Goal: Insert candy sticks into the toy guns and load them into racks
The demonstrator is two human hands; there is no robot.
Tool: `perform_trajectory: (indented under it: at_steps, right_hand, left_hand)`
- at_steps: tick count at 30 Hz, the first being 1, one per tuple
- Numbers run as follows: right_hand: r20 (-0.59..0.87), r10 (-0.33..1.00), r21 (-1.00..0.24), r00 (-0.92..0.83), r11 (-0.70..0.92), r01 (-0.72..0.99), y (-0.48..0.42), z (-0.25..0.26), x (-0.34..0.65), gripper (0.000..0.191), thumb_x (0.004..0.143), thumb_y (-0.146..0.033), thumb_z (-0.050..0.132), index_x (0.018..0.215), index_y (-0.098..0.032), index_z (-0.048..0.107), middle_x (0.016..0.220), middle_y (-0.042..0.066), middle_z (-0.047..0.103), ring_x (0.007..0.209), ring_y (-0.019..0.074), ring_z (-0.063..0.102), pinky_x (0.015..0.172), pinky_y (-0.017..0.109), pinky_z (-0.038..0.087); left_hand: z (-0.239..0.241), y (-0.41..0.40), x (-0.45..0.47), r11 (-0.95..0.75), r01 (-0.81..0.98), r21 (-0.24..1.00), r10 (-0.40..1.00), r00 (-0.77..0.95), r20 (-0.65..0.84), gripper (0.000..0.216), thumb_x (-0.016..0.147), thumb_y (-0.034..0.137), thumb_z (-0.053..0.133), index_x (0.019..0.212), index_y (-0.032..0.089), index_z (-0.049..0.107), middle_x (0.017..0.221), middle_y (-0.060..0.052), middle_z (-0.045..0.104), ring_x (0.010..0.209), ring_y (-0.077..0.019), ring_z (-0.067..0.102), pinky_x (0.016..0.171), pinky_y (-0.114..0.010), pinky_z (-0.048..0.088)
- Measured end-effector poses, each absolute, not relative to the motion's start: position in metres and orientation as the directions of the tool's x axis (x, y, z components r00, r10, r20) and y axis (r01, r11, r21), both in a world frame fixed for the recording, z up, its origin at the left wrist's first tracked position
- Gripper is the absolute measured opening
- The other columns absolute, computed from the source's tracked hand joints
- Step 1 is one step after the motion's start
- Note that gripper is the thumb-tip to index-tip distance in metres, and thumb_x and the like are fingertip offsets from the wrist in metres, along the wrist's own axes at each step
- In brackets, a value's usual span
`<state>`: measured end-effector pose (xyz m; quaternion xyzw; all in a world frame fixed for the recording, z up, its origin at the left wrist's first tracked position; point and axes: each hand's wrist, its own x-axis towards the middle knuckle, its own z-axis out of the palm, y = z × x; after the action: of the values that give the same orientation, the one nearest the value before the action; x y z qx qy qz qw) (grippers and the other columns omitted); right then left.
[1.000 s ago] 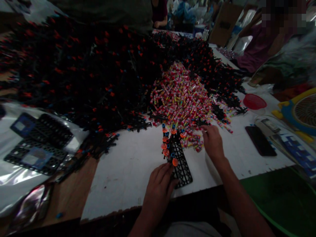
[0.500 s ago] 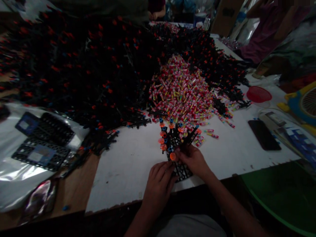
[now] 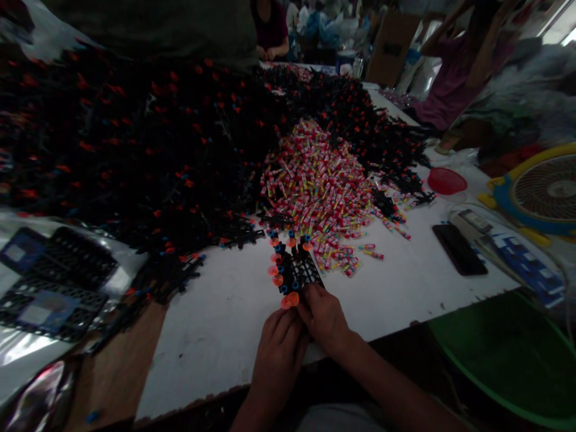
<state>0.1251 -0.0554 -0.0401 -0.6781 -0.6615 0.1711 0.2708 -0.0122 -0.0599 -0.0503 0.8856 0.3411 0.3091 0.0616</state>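
A black plastic lattice tray (image 3: 309, 268) sits on the white table in front of me. Small black toy guns with blue ends and orange discs (image 3: 275, 271) line its left and far sides. My left hand (image 3: 279, 337) has its fingers curled around the tray's near left end, close to the nearest orange disc. Beside it, my right hand (image 3: 324, 315) presses closed fingers onto the near part of the tray. What lies under the right fingertips is hidden. Beyond the tray lies a heap of small pink-and-yellow tubes (image 3: 317, 180).
A large heap of black toy guns (image 3: 180, 156) covers the left and back. More lattice trays (image 3: 54, 306) lie on clear plastic at left. On the right are a phone (image 3: 459, 249), a red dish (image 3: 446, 180), a fan (image 3: 558, 189) and a green basin (image 3: 508, 360). Other people are behind.
The black toy gun raised in my right hand no longer shows there. My right hand has moved down and left, close to my left hand. The camera view has shifted.
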Motion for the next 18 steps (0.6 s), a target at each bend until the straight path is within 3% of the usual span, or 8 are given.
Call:
perform_trajectory:
  at_steps: [5, 8, 10, 12, 14, 16, 18]
  right_hand:
    - [0.097, 0.989, -0.734, -0.108, 0.144, 0.664, -0.047, -0.029, 0.135, 0.011, 0.084, -0.02, 0.056, 0.094, -0.019, 0.061, 0.09, 0.003, 0.065, 0.082, 0.0151, 0.062, 0.073, 0.024, 0.048]
    - [0.252, 0.966, -0.761, 0.059, 0.161, 0.628, -0.028, -0.023, 0.178, 0.015, 0.088, -0.021, 0.051, 0.098, -0.02, 0.062, 0.094, 0.003, 0.065, 0.088, 0.0139, 0.06, 0.081, 0.025, 0.046]
    - [0.369, 0.871, -0.706, 0.325, 0.036, 0.707, -0.009, -0.019, 0.228, 0.02, 0.091, -0.021, 0.045, 0.1, -0.018, 0.062, 0.099, 0.007, 0.064, 0.093, 0.0164, 0.057, 0.085, 0.03, 0.045]
    - [0.444, 0.729, -0.562, 0.521, -0.227, 0.796, 0.011, -0.015, 0.286, 0.026, 0.089, -0.017, 0.043, 0.108, -0.015, 0.061, 0.112, 0.013, 0.059, 0.106, 0.0215, 0.051, 0.091, 0.037, 0.04]
    - [0.407, 0.654, -0.375, 0.637, -0.516, 0.77, 0.026, -0.012, 0.338, 0.03, 0.087, -0.017, 0.045, 0.113, -0.012, 0.061, 0.119, 0.018, 0.055, 0.111, 0.0266, 0.046, 0.093, 0.042, 0.036]
    - [0.33, 0.663, -0.269, 0.671, -0.615, 0.741, 0.036, -0.011, 0.373, 0.027, 0.085, -0.02, 0.05, 0.103, -0.009, 0.066, 0.108, 0.02, 0.059, 0.107, 0.03, 0.047, 0.088, 0.043, 0.037]
    - [0.276, 0.689, -0.245, 0.671, -0.624, 0.742, 0.037, -0.013, 0.389, 0.022, 0.083, -0.021, 0.052, 0.091, -0.008, 0.069, 0.097, 0.02, 0.061, 0.1, 0.0296, 0.052, 0.082, 0.04, 0.039]
  left_hand:
    - [-0.052, -0.055, -0.024, -0.732, 0.631, 0.258, 0.665, 0.576, 0.476, 0.023, 0.09, 0.026, 0.047, 0.106, 0.015, 0.059, 0.103, -0.011, 0.065, 0.094, -0.0245, 0.058, 0.08, -0.041, 0.051]
    - [-0.054, -0.046, -0.044, -0.724, 0.651, 0.229, 0.666, 0.573, 0.478, 0.024, 0.09, 0.032, 0.047, 0.105, 0.018, 0.06, 0.103, -0.008, 0.066, 0.093, -0.0233, 0.06, 0.078, -0.039, 0.051]
    - [-0.057, -0.04, -0.058, -0.73, 0.656, 0.194, 0.649, 0.575, 0.497, 0.025, 0.091, 0.035, 0.045, 0.105, 0.019, 0.059, 0.104, -0.008, 0.066, 0.093, -0.0226, 0.061, 0.077, -0.038, 0.051]
    - [-0.059, -0.035, -0.068, -0.728, 0.664, 0.17, 0.644, 0.579, 0.5, 0.026, 0.091, 0.037, 0.044, 0.105, 0.02, 0.059, 0.106, -0.008, 0.066, 0.094, -0.0223, 0.061, 0.077, -0.038, 0.051]
    - [-0.061, -0.032, -0.072, -0.726, 0.665, 0.179, 0.648, 0.573, 0.501, 0.026, 0.091, 0.037, 0.044, 0.105, 0.021, 0.059, 0.106, -0.007, 0.066, 0.095, -0.0218, 0.061, 0.078, -0.037, 0.052]
    - [-0.062, -0.031, -0.069, -0.721, 0.663, 0.203, 0.657, 0.561, 0.504, 0.025, 0.09, 0.036, 0.046, 0.105, 0.022, 0.059, 0.107, -0.007, 0.065, 0.096, -0.0215, 0.061, 0.079, -0.037, 0.052]
    - [-0.061, -0.032, -0.062, -0.719, 0.66, 0.219, 0.66, 0.549, 0.513, 0.024, 0.09, 0.035, 0.046, 0.105, 0.022, 0.06, 0.107, -0.007, 0.066, 0.095, -0.0218, 0.062, 0.08, -0.037, 0.052]
